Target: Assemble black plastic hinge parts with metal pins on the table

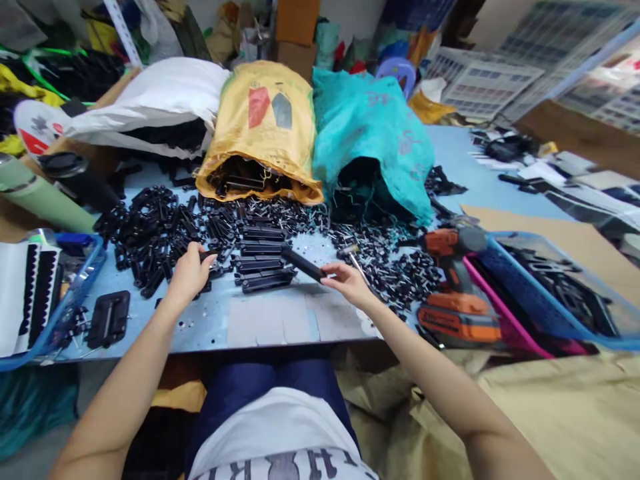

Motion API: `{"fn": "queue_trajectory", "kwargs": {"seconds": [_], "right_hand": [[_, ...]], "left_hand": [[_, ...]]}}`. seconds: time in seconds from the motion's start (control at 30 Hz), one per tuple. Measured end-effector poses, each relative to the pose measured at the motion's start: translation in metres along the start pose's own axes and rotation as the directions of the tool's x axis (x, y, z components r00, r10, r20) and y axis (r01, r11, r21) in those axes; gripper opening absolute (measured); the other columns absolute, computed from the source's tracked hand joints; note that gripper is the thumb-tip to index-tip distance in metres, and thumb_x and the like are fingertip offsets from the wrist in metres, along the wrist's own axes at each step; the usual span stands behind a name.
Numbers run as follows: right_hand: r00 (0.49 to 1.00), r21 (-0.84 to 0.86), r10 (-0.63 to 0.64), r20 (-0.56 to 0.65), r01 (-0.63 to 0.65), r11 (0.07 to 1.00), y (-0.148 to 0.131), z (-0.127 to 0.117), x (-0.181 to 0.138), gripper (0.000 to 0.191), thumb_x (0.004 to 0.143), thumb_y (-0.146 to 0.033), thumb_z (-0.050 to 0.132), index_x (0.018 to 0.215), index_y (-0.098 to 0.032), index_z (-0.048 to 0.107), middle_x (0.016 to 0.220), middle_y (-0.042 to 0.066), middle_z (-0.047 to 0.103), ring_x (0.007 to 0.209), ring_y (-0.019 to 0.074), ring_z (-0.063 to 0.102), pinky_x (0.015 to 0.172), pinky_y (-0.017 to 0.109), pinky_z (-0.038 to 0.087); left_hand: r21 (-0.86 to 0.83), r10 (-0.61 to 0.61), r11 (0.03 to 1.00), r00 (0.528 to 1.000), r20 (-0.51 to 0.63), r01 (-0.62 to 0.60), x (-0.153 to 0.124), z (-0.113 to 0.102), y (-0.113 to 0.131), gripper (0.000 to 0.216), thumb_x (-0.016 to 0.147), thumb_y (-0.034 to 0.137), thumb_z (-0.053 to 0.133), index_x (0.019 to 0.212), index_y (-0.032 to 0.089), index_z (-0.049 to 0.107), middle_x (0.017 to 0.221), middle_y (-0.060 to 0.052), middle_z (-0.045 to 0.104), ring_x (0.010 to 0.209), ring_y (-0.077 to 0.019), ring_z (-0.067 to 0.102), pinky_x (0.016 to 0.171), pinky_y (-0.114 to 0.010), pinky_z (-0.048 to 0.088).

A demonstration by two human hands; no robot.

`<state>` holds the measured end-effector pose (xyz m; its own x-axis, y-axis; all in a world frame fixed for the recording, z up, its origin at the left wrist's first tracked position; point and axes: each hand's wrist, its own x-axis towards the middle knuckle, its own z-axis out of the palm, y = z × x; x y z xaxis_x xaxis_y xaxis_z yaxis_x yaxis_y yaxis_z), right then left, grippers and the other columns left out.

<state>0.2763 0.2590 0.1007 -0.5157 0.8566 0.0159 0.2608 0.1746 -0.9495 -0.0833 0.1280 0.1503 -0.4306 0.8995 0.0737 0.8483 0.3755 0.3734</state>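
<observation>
My right hand pinches the near end of a long black plastic bar between thumb and fingers. The bar slants up and left, its far end beside a row of several similar black bars on the table. My left hand is closed at the edge of a heap of black plastic parts. A small dark piece shows between its thumb and forefinger, too blurred to name its kind. Small screws and metal pieces lie scattered behind and right of my right hand, with a small hammer among them.
White, yellow and teal sacks lie across the back, the yellow and teal mouths facing me. An orange cordless drill and a blue basket stand right. Another blue basket and a green tumbler are left.
</observation>
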Motion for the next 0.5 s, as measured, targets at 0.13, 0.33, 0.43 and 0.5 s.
{"fn": "queue_trajectory", "kwargs": {"seconds": [0.13,0.33,0.43,0.5], "right_hand": [[0.957,-0.308,-0.053,0.286,0.144,0.94,0.008,-0.026,-0.057,0.03,0.074,-0.038,0.066,0.096,-0.018,0.065,0.104,0.009,0.066,0.095,0.0211,0.061,0.087,0.038,0.049],[0.987,-0.785,-0.008,-0.16,-0.122,0.607,-0.007,-0.001,-0.053,0.034,0.09,-0.036,0.043,0.112,-0.017,0.06,0.097,0.015,0.067,0.092,0.0254,0.063,0.081,0.039,0.047],[0.929,-0.802,0.174,-0.325,-0.369,0.471,-0.019,0.034,-0.042,0.054,0.084,-0.057,0.045,0.114,-0.014,0.057,0.081,0.017,0.066,0.078,0.03,0.065,0.069,0.04,0.047],[0.927,-0.798,0.19,-0.324,-0.376,0.471,-0.022,0.049,-0.037,0.055,0.081,-0.057,0.05,0.115,-0.013,0.055,0.088,0.018,0.065,0.083,0.0311,0.064,0.071,0.041,0.047]], "left_hand": [[-0.012,0.293,0.956,0.945,0.148,-0.294,-0.031,-0.029,0.026,0.016,0.082,0.02,0.04,0.087,0.02,0.055,0.089,-0.006,0.058,0.083,-0.0195,0.058,0.078,-0.031,0.045],[0.064,0.511,0.815,0.765,0.392,-0.576,-0.074,0.013,0.098,0.043,0.07,-0.004,0.031,0.099,0.018,0.055,0.084,-0.009,0.061,0.084,-0.0211,0.057,0.072,-0.031,0.044],[-0.002,0.605,0.752,0.689,0.399,-0.659,-0.073,0.055,0.108,0.035,0.076,0.002,0.038,0.102,0.019,0.054,0.091,-0.009,0.062,0.092,-0.022,0.056,0.077,-0.033,0.045],[-0.025,0.606,0.765,0.705,0.369,-0.644,-0.066,0.073,0.101,0.029,0.08,0.008,0.043,0.105,0.018,0.054,0.098,-0.009,0.062,0.096,-0.0226,0.056,0.082,-0.035,0.045]]}}
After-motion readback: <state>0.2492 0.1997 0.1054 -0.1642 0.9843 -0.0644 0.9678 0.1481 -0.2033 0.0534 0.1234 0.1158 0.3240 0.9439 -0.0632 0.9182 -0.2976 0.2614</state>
